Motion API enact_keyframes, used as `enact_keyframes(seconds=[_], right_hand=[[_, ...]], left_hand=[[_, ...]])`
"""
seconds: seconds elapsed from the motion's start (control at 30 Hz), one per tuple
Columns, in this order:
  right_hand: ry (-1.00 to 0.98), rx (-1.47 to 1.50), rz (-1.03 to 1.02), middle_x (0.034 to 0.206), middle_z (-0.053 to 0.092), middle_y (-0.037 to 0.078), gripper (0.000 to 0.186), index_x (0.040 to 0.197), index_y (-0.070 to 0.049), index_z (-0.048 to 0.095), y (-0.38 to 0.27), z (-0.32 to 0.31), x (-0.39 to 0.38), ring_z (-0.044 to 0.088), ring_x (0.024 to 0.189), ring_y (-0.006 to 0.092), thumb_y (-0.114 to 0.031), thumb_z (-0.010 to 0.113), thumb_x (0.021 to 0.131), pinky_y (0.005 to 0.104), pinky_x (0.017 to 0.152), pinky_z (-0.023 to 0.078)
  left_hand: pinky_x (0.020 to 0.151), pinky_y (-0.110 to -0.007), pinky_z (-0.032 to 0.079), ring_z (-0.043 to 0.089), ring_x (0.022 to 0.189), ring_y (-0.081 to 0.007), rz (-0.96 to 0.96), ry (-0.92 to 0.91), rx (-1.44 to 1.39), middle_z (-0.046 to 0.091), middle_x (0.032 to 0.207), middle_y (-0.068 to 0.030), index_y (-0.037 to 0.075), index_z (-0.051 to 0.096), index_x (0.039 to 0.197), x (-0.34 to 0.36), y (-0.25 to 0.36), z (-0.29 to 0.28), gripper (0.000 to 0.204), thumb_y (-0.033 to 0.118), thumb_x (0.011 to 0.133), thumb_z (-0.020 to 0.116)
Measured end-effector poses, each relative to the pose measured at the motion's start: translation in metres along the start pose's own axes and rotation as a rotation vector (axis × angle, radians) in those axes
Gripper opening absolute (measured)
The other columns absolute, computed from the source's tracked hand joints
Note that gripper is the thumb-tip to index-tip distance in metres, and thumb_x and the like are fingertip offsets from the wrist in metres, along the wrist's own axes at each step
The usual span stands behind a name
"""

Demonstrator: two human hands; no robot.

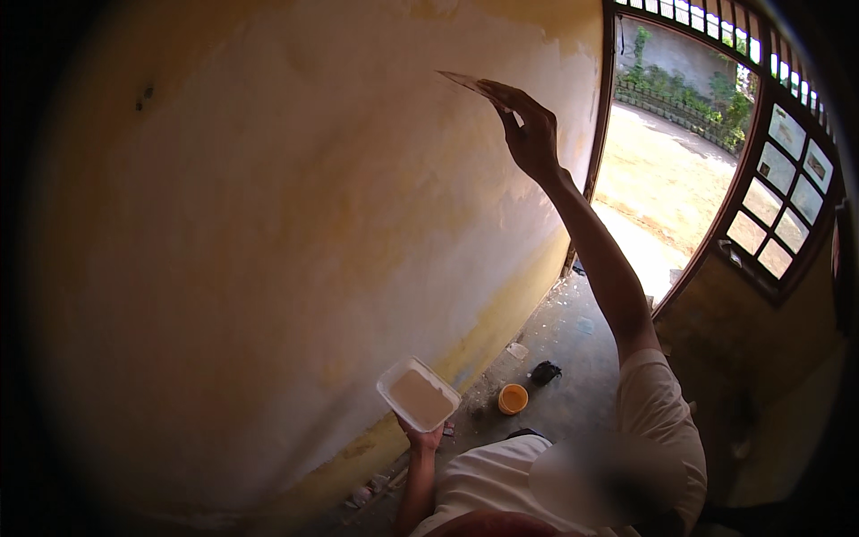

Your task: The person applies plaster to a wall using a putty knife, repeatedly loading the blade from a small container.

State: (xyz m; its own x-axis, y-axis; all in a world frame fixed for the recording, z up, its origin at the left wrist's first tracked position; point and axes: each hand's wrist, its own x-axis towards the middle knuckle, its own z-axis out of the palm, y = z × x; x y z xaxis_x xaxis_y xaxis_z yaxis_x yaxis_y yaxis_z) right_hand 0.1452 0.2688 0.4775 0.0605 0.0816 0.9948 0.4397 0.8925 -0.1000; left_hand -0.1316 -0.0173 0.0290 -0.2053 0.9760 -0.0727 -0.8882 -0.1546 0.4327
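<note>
My right hand [533, 134] is raised high against the wall [268, 233], its fingers closed on a thin, flat putty scraper [460, 81]. Seen almost edge-on, the scraper's blade points left; whether it touches the wall I cannot tell. Low in front of me, my left hand [422, 437] supports a white rectangular plastic tub [400, 412] from below. Smooth, pale beige putty [419, 400] lies inside the tub, and some is smeared along its sides. Whitish patches cover much of the yellow wall.
On the grey floor [582, 331] stand an orange bucket [513, 399] and, beside it, a black bundle [544, 373]. Small debris lies along the wall's foot. An open doorway [662, 170] to a sunlit yard is at the right, next to a dark-framed paned window [780, 192].
</note>
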Motion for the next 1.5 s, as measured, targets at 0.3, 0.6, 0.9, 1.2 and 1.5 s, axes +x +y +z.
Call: enact_keyframes(seconds=[0.3,0.6,0.9,1.2,1.5], right_hand=[[0.204,-0.111,-0.231,0.118,0.076,0.009,0.037,0.128,-0.012,0.072,0.051,0.035,0.119,0.075,0.107,0.0248,0.001,0.068,0.094,0.0334,0.09,0.06],[-0.125,-0.129,-0.177,0.102,0.078,0.002,0.044,0.136,-0.014,0.065,0.005,0.094,0.051,0.075,0.086,0.0252,-0.003,0.067,0.094,0.037,0.07,0.062],[-0.08,-0.023,-0.161,0.105,0.077,-0.007,0.041,0.125,-0.022,0.07,0.03,0.033,0.063,0.074,0.089,0.0226,0.0,0.062,0.091,0.0356,0.071,0.06],[-0.284,-0.356,-0.127,0.106,0.078,0.005,0.036,0.13,-0.02,0.07,0.003,0.089,0.14,0.076,0.09,0.0258,-0.013,0.061,0.096,0.042,0.067,0.06],[-0.278,-0.315,-0.378,0.142,0.063,0.011,0.041,0.139,-0.006,0.058,-0.018,0.1,0.028,0.07,0.118,0.0241,-0.009,0.056,0.098,0.0352,0.078,0.064]], left_hand=[[0.115,-0.05,0.042,0.059,0.129,-0.0264,0.121,-0.012,-0.085,0.064,0.139,-0.0023,0.017,0.058,0.143,0.016,-0.025,0.005,0.058,0.057,0.103,0.05],[0.112,-0.051,0.045,0.061,0.126,-0.0263,0.172,0.025,-0.151,0.065,0.136,-0.0033,0.017,0.058,0.142,0.03,-0.062,0.025,0.056,0.058,0.104,0.047],[0.114,-0.052,0.043,0.06,0.128,-0.0259,0.114,0.001,-0.117,0.065,0.136,-0.0013,0.02,0.058,0.142,0.032,-0.097,0.038,0.058,0.061,0.102,0.048],[0.113,-0.052,0.045,0.063,0.125,-0.027,0.169,0.006,-0.168,0.068,0.133,-0.0042,0.018,0.059,0.142,0.014,-0.099,0.044,0.057,0.059,0.104,0.047],[0.114,-0.053,0.043,0.061,0.128,-0.0269,0.165,-0.019,-0.126,0.064,0.139,-0.0032,0.019,0.055,0.146,-0.002,-0.092,0.031,0.06,0.061,0.103,0.046]])
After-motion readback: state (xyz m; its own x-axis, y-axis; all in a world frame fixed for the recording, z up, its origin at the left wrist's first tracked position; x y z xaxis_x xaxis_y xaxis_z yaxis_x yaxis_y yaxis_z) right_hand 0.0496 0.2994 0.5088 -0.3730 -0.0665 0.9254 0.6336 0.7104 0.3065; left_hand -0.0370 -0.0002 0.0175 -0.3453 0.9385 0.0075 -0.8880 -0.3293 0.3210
